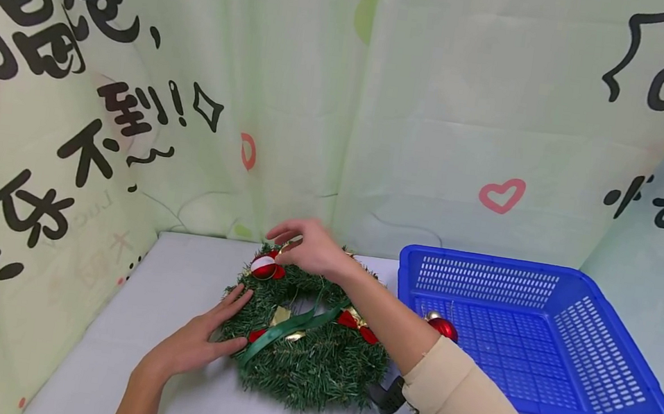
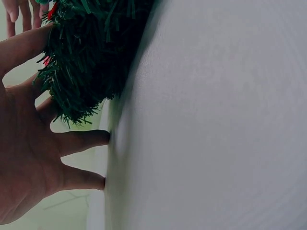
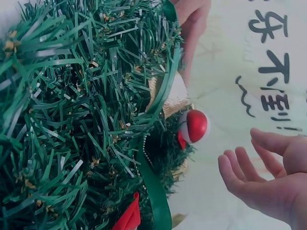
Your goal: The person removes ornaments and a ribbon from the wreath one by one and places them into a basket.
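A green artificial wreath [image 1: 309, 379] lies on the white table, trimmed with a green ribbon [image 1: 291, 326], red-and-gold bows [image 1: 357, 324] and a red-and-white bauble [image 1: 264, 266] at its far left. My left hand [image 1: 195, 339] rests against the wreath's left side with fingers spread; in the left wrist view two fingertips [image 2: 103, 137] reach down to the table. Over the far part of the wreath is my right hand [image 1: 314, 250], its fingers loosely bent close to the bauble. In the right wrist view that hand [image 3: 273, 182] holds nothing, and a gap separates it from the bauble [image 3: 196, 126].
A blue plastic basket [image 1: 489, 259] stands to the right, with a red bauble [image 1: 444, 328] and a small gold one near its left side. A black device [image 1: 387, 397] shows by the right sleeve. Printed pale curtains [image 1: 410, 140] enclose the table at the back and sides.
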Demonstrator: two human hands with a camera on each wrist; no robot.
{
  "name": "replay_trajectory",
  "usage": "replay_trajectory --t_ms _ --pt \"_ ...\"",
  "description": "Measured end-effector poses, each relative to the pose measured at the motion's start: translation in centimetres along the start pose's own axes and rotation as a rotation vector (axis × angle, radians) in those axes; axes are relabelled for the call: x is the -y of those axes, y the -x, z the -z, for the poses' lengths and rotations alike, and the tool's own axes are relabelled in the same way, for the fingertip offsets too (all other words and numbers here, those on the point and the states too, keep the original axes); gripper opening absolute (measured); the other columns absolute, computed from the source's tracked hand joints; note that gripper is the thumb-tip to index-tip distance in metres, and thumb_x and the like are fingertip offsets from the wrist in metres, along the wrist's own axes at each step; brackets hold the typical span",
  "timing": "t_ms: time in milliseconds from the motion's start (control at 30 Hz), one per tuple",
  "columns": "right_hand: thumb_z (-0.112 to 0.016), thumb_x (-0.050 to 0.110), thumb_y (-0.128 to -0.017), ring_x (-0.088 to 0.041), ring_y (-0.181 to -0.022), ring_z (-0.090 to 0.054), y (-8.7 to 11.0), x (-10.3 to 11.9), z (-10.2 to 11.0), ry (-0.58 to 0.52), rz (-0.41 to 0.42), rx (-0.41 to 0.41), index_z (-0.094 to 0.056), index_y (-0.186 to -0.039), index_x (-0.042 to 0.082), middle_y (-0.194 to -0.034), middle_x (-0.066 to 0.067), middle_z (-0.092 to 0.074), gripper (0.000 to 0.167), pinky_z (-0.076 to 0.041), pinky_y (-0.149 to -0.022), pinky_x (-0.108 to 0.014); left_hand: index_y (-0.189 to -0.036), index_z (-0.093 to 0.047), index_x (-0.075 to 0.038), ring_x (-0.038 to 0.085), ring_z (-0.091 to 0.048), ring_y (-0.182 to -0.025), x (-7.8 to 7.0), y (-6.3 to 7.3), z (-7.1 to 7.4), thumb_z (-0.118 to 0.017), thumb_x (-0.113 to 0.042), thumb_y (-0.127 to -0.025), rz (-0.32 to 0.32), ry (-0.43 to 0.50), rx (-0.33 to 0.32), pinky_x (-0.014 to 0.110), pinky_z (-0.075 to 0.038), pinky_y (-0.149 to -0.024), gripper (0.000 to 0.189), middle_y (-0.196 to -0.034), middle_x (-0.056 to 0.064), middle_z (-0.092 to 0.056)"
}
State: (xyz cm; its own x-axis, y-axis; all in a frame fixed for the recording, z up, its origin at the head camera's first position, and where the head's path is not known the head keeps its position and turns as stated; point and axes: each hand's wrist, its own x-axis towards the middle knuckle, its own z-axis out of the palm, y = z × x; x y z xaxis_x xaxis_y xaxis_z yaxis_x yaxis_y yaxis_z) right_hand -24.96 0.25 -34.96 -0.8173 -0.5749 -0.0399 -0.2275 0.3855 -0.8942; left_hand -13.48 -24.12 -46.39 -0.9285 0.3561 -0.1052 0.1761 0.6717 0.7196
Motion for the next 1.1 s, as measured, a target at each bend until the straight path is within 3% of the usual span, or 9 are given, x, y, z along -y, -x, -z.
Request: replay_trajectory --t_ms 200,700,1100 --pt "-0.074 0.001 -0.092 -0.032 -0.119 -0.065 -1.0 -0.2 -0.9 0.087 -0.014 0.034 -0.072 -0.131 0.013 -0.134 -0.017 -0.068 0.041 -0.054 -0.081 -0.032 -0.168 -0.016 -0.033 0.043 -0.017 -0.159 0.1 -0.1 0.0 -0.061 -0.052 -0.102 -0.004 0.001 0.004 0.075 -0.025 -0.117 0.082 -0.177 -0.004 -0.002" --pt "-0.074 -0.001 -0.092 -0.036 -0.123 -0.063 -2.4 -1.1 -2.2 0.148 -0.08 0.036 -0.073 -0.129 0.013 -0.139 -0.018 -0.065 0.04 -0.054 -0.078 -0.034 -0.169 -0.017 -0.032 0.044 -0.015 -0.159 0.1 0.0 -0.1 -0.062 -0.05 -0.103 0.0 -0.002 -0.001 0.076 -0.025 -0.117 0.082 -0.177 -0.003 -0.003" --pt "-0.075 -0.006 -0.088 -0.025 -0.098 -0.065 -2.8 -1.6 -2.9 0.167 -0.094 0.027 -0.074 -0.125 0.009 -0.128 -0.017 -0.068 0.04 -0.05 -0.069 -0.026 -0.169 -0.017 -0.031 0.041 -0.015 -0.16 0.0 0.0 0.0 -0.063 -0.05 -0.102 -0.004 -0.002 0.005 0.073 -0.025 -0.119 0.083 -0.177 -0.005 -0.003"
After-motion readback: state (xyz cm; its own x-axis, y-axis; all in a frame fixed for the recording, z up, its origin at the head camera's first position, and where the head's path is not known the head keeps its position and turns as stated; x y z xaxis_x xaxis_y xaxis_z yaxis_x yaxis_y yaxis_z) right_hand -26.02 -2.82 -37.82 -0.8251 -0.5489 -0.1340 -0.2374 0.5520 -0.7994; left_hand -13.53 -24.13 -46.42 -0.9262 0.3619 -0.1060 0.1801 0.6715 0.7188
